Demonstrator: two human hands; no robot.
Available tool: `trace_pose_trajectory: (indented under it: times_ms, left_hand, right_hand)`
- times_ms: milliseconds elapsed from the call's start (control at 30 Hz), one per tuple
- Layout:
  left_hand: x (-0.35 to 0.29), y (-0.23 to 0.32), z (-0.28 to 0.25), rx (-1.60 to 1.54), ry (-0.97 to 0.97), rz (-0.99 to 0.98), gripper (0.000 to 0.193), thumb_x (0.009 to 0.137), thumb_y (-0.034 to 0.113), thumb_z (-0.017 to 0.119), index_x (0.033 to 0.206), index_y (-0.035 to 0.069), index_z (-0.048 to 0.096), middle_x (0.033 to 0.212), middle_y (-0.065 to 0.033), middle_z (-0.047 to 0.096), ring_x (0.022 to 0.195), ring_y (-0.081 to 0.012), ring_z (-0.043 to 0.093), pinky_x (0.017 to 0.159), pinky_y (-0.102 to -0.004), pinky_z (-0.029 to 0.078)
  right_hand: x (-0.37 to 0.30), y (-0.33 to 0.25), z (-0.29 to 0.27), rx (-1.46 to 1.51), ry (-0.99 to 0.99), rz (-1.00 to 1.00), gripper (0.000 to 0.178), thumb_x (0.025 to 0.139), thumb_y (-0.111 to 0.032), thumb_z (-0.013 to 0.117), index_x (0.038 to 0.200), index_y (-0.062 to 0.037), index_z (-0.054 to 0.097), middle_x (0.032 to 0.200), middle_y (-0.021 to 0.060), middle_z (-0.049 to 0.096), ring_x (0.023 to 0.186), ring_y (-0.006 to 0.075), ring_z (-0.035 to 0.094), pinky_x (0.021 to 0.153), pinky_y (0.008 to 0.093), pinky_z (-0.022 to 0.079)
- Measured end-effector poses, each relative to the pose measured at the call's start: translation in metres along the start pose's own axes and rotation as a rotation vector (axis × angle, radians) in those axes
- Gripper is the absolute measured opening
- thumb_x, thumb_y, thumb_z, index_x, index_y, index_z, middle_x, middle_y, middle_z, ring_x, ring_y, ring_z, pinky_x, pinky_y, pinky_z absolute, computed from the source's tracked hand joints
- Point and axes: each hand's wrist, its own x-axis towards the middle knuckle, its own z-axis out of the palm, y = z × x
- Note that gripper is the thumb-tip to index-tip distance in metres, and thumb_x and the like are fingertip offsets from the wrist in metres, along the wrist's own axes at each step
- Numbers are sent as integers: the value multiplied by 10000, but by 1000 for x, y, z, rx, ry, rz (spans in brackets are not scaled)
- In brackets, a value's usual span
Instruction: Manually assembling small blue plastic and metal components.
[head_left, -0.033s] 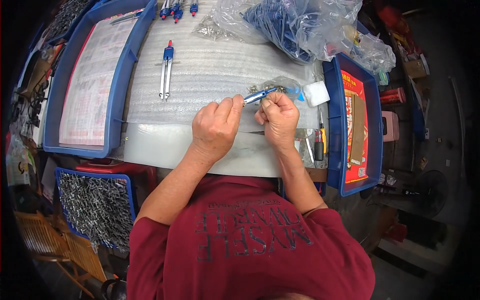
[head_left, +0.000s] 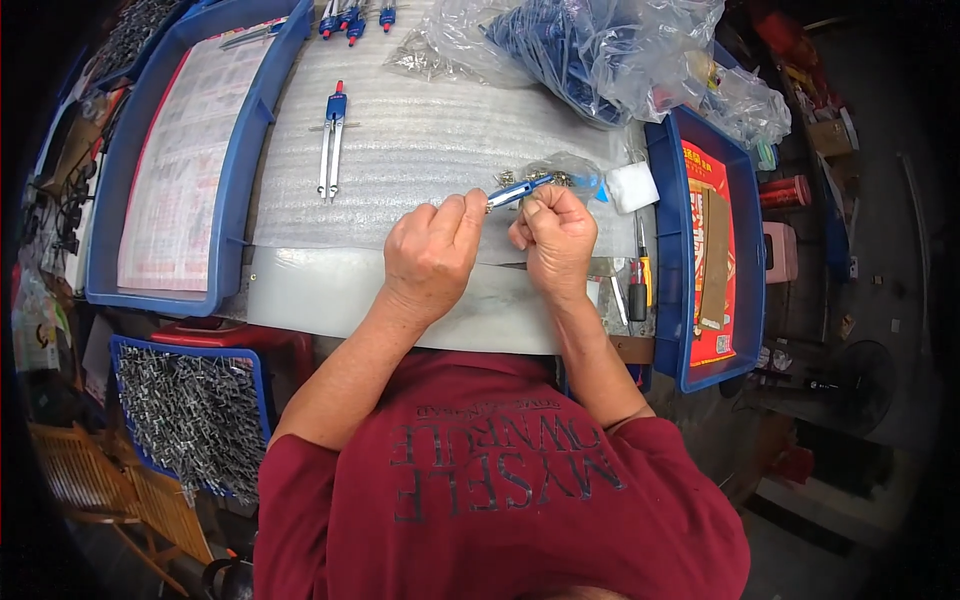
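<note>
Held slantwise between my hands over the near part of the table is a drawing compass (head_left: pixel 512 193) with blue and silver parts. My left hand (head_left: pixel 432 248) is closed round its silver end. At the blue end my right hand (head_left: pixel 560 238) is closed in a pinch against it; any small part between those fingertips is hidden. Just beyond lies a clear bag (head_left: pixel 568 167) with small brass-coloured pieces spilling from it. Another compass (head_left: pixel 334 140), blue-headed with a red tip and silver legs, lies on the foam sheet (head_left: pixel 420 140) to the left.
Several blue-headed compasses (head_left: pixel 350 20) lie at the far edge. A large plastic bag of blue parts (head_left: pixel 570 60) sits far right. Blue trays (head_left: pixel 228 190) (head_left: pixel 672 250) flank the table. Screwdrivers (head_left: pixel 638 290) lie near right. A crate of metal parts (head_left: pixel 190 415) stands lower left.
</note>
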Motion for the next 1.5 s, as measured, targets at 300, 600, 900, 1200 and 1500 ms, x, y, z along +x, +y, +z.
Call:
trace_pose_trajectory:
  times_ms: [300,600,900,1200,1500]
  left_hand:
    - [-1,1,-1,-24,47,22,308,661,81,549,957,10,594,692,-18,474,517,-137,427,442,-256,370]
    - [1,1,-2,-38,100,53,323,669,90,568,979,5,592,714,-17,495,521,-135,427,439,-253,360]
    - [-3,2,3,-240,-29,-184,230,688,62,561,916,41,585,662,-34,493,528,-171,492,452,-295,412]
    - [-2,5,5,-202,-76,-191,180,718,42,550,898,54,560,618,-55,476,527,-198,521,446,-317,421]
    - [1,6,6,-121,-100,-142,123,738,31,546,858,59,551,631,-68,496,532,-226,531,458,-331,433]
  right_hand:
    - [-7,1,7,121,48,-38,54,792,3,507,753,-20,478,592,25,442,472,86,355,442,253,354]
    - [-6,3,-2,257,-47,-62,53,795,25,504,772,-17,483,649,14,468,486,95,428,456,238,380]
    - [-1,-1,5,27,67,-41,82,799,0,512,732,-25,472,593,15,438,473,84,366,438,232,345]
    - [2,0,-2,-72,43,0,105,806,-17,520,710,-25,478,600,1,451,482,72,395,436,218,361]
    - [2,5,-7,-61,32,-6,97,804,-7,513,716,-27,477,598,-11,444,470,60,385,429,202,341]
